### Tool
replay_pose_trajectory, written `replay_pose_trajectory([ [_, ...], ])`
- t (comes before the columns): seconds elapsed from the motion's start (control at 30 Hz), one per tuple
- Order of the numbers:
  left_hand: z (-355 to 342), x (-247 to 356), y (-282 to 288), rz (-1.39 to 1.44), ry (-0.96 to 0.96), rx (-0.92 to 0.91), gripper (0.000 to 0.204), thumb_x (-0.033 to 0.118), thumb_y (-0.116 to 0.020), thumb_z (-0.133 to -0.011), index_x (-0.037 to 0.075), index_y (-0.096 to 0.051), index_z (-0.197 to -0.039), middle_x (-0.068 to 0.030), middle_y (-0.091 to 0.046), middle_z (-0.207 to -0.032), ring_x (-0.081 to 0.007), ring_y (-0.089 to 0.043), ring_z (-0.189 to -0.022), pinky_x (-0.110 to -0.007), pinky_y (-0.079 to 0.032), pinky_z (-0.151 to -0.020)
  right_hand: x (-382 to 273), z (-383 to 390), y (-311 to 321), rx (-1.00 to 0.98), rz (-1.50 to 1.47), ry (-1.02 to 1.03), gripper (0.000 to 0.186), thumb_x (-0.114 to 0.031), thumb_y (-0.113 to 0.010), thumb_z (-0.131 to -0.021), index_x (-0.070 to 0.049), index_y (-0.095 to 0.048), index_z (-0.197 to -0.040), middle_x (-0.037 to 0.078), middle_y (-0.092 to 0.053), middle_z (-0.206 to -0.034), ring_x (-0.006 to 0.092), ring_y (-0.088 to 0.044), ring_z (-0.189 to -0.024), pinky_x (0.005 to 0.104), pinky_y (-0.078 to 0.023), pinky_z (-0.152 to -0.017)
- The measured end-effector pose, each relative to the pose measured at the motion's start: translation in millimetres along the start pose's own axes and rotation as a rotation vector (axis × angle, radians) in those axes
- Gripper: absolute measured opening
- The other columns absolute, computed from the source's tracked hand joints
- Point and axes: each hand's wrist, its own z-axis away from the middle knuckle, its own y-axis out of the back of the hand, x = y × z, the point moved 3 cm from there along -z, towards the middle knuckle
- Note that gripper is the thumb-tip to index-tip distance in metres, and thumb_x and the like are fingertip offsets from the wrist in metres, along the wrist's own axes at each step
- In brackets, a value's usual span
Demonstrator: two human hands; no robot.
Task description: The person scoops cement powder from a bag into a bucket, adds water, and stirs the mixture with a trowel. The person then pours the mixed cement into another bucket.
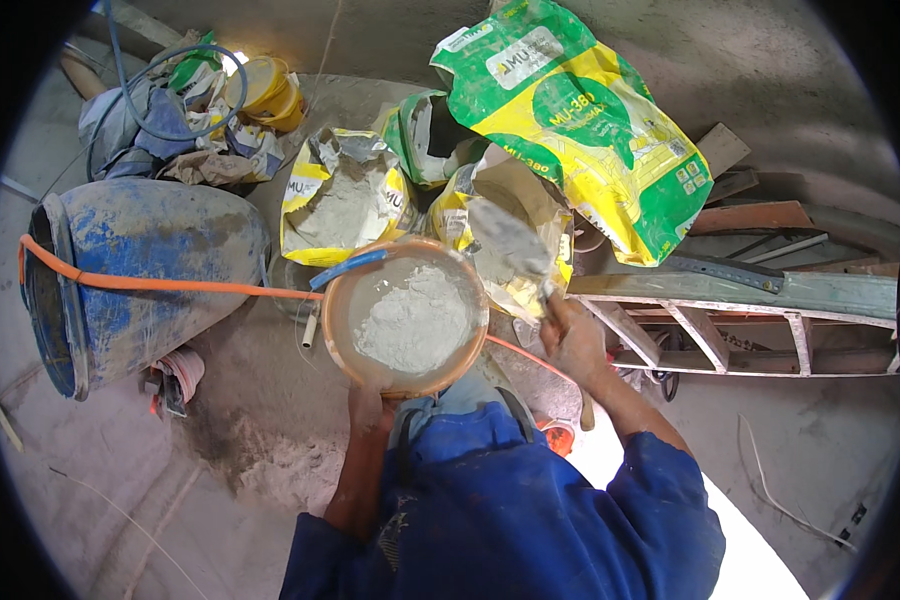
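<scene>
An orange-brown round tub (336, 335) with grey-white powder (415, 320) heaped inside stands in front of me. My left hand (370, 408) grips its near rim, the fingers partly hidden under the edge. In my right hand (575, 345) is the handle of a trowel (510, 238). Its grey blade, blurred by motion, is over the opening of a yellow-and-white paper bag (455, 218) just behind the tub. To the left, another open bag (345, 205) is filled with grey powder. A blue hose end (350, 270) rests across the tub's left rim.
A scuffed blue barrel (170, 275) lies on its side at left, an orange hose (185, 285) running over it. Yellow buckets (270, 95) and crumpled bags stand farther back. A green-and-yellow bag (580, 120) leans at the far side. A metal ladder (740, 290) lies at right.
</scene>
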Motion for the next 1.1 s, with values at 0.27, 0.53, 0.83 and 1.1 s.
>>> replay_pose_trajectory([
  [0.27,-2.5,-10.1,17.7,-0.031,0.040,0.070,0.049,0.004,-0.056,-0.089,0.003,-0.046,-0.137,-0.0123,-0.059,-0.122,-0.0281,-0.066,-0.105,-0.043,-0.062,-0.079,87.1,-157.4,-103.7,-0.274,0.222,-0.220,0.029,-0.012,-0.059,-0.084,0.003,-0.064,-0.109,0.024,-0.071,-0.097,0.0417,-0.070,-0.093,0.0513,-0.056,-0.082],
  [0.53,12.3,-12.7,9.1,-0.020,0.032,0.180,0.054,-0.002,-0.053,-0.085,0.002,-0.043,-0.138,-0.0144,-0.059,-0.120,-0.0322,-0.066,-0.100,-0.050,-0.062,-0.080,145.2,-230.7,-200.9,-0.561,0.340,-0.367,0.022,-0.020,-0.062,-0.087,-0.008,-0.077,-0.097,0.014,-0.073,-0.105,0.0319,-0.071,-0.095,0.0447,-0.057,-0.079],
  [0.83,7.7,-12.5,17.1,-0.029,0.094,0.215,0.050,-0.004,-0.056,-0.082,0.000,-0.051,-0.132,-0.0131,-0.062,-0.113,-0.0297,-0.066,-0.098,-0.048,-0.059,-0.082,165.9,-244.8,-307.7,-0.820,0.800,0.374,0.018,-0.023,-0.065,-0.087,-0.016,-0.078,-0.096,0.004,-0.076,-0.094,0.0213,-0.073,-0.083,0.0422,-0.056,-0.064],
  [1.1,3.2,-6.3,20.7,0.022,0.087,0.268,0.046,-0.004,-0.061,-0.082,0.003,-0.057,-0.127,-0.0116,-0.066,-0.111,-0.0289,-0.068,-0.098,-0.046,-0.059,-0.084,114.8,-248.7,-289.0,-0.501,0.350,-0.017,0.019,-0.022,-0.061,-0.089,-0.014,-0.077,-0.094,0.007,-0.075,-0.101,0.0291,-0.072,-0.093,0.0381,-0.057,-0.080],
])
